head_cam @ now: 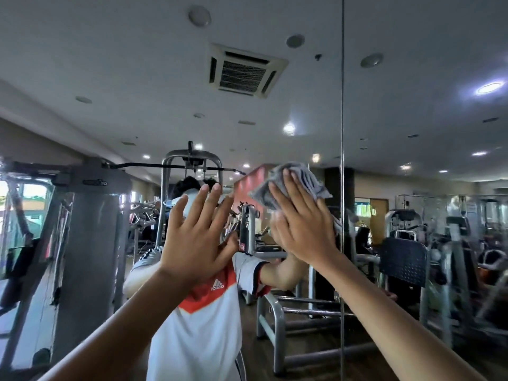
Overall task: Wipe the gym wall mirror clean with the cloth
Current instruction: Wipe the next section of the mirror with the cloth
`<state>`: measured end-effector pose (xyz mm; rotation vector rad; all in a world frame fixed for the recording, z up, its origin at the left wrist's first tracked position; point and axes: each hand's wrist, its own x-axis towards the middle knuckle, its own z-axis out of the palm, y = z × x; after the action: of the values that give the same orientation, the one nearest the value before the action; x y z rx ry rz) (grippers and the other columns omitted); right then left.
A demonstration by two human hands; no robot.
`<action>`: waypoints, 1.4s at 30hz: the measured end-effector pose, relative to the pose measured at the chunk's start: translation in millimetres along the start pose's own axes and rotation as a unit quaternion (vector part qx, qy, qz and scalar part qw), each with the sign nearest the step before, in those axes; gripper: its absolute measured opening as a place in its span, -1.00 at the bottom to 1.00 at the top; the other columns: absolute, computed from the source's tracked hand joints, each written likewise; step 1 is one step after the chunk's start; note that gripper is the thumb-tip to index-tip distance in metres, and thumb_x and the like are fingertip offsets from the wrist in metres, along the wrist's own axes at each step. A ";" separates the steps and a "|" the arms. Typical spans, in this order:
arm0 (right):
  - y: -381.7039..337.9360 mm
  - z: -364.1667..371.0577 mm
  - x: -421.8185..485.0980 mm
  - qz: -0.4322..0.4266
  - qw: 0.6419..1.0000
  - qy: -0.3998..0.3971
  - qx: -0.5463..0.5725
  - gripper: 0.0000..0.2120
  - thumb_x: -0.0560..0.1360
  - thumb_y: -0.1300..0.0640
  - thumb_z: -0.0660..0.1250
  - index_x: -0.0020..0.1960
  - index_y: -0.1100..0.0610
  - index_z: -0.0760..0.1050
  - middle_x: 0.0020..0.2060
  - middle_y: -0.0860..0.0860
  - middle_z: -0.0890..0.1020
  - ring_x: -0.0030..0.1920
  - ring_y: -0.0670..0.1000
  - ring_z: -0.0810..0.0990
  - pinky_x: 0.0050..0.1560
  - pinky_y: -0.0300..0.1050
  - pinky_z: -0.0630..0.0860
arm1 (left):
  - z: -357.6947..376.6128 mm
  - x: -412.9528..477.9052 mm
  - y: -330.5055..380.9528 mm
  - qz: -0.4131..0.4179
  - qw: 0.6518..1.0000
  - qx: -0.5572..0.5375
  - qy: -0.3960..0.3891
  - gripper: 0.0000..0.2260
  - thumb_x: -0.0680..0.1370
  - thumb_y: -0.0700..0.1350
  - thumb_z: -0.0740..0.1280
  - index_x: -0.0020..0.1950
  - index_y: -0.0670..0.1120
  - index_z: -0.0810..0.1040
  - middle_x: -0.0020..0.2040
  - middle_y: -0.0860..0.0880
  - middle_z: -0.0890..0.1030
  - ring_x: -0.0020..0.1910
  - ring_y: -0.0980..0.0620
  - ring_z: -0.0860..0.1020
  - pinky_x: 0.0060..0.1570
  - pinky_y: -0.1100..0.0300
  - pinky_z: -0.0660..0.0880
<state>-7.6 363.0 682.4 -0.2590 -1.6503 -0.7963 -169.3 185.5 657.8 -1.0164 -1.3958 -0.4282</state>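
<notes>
The wall mirror (165,78) fills the whole view and reflects the gym and a person in a white and red shirt. My right hand (299,224) presses a crumpled grey cloth (305,180) flat against the glass at about head height, fingers straight and spread over it. My left hand (196,232) is raised with its fingers straight and spread, palm toward the glass to the left of the cloth; whether it touches the mirror I cannot tell. It holds nothing.
A vertical seam (341,105) between mirror panels runs just right of the cloth. In the reflection are a cable machine (90,229), weight benches (404,259) and a ceiling air-conditioning vent (244,70).
</notes>
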 end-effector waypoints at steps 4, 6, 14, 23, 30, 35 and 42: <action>47.6 0.1 33.9 0.222 0.974 0.042 0.016 -0.48 0.66 0.01 -0.10 0.58 0.13 0.18 0.58 0.11 0.14 0.59 0.05 0.01 0.55 0.18 0.11 | -9.6 27.2 -17.6 0.022 0.999 0.008 -0.026 -0.38 0.56 0.20 0.07 0.42 -0.21 0.48 0.35 -0.22 0.53 0.33 -0.21 0.47 0.25 -0.18 0.26; 54.2 -7.0 88.0 0.312 0.950 0.023 0.018 -0.41 0.62 -0.03 -0.17 0.60 0.11 0.13 0.59 0.12 0.10 0.60 0.04 0.00 0.55 0.14 0.08 | -12.8 49.4 -24.5 0.020 1.000 0.006 -0.020 -0.37 0.56 0.21 0.06 0.38 -0.23 0.49 0.33 -0.23 0.53 0.31 -0.22 0.48 0.20 -0.16 0.26; -0.3 -0.7 107.0 0.037 0.999 -0.002 0.010 -0.47 0.64 -0.03 -0.05 0.60 0.00 0.12 0.60 0.03 0.11 0.60 -0.02 0.04 0.48 0.03 0.17 | -20.8 132.3 -47.7 0.027 0.998 0.028 0.051 -0.45 0.53 0.16 0.10 0.29 -0.21 0.51 0.24 -0.22 0.52 0.21 -0.20 0.44 0.08 -0.11 0.27; 93.6 4.0 146.1 0.295 0.954 0.041 -0.022 -0.39 0.59 -0.04 -0.18 0.60 0.09 0.14 0.59 0.11 0.15 0.59 0.05 0.09 0.51 0.21 0.18 | -24.5 174.1 -69.6 0.062 0.995 0.066 0.042 -0.40 0.57 0.18 0.03 0.36 -0.22 0.47 0.30 -0.20 0.51 0.27 -0.20 0.45 0.12 -0.11 0.29; 38.9 -0.7 196.6 0.119 0.992 0.018 -0.021 -0.45 0.63 -0.04 -0.18 0.60 0.02 0.06 0.60 0.02 0.06 0.60 -0.01 -0.01 0.53 0.01 -0.04 | -24.1 208.2 -81.7 0.037 0.997 0.035 0.061 -0.39 0.53 0.21 0.03 0.34 -0.20 0.47 0.31 -0.23 0.50 0.35 -0.21 0.42 0.22 -0.13 0.22; 69.4 2.5 132.3 0.038 0.998 0.022 -0.040 -0.49 0.65 -0.02 -0.07 0.59 0.03 0.15 0.59 0.03 0.15 0.59 -0.03 0.08 0.53 0.05 0.07 | -17.4 209.9 -84.6 0.027 0.997 -0.001 0.072 -0.37 0.53 0.25 0.05 0.42 -0.12 0.45 0.46 -0.21 0.42 0.50 -0.21 0.31 0.40 -0.19 0.12; 96.1 -3.7 249.8 0.324 0.945 0.049 -0.017 -0.46 0.65 0.01 -0.04 0.62 0.05 0.09 0.61 0.07 0.08 0.61 0.02 0.00 0.55 0.16 0.07 | -26.9 239.2 -91.2 0.069 0.984 0.036 0.162 -0.60 0.48 0.15 0.13 0.02 -0.12 0.55 -0.10 -0.09 0.52 -0.08 -0.16 0.45 -0.08 -0.01 0.29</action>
<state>-12.4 368.2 950.0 -0.7302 -1.3330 -0.3269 -179.2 188.5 914.9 -0.9315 -1.0357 -0.4156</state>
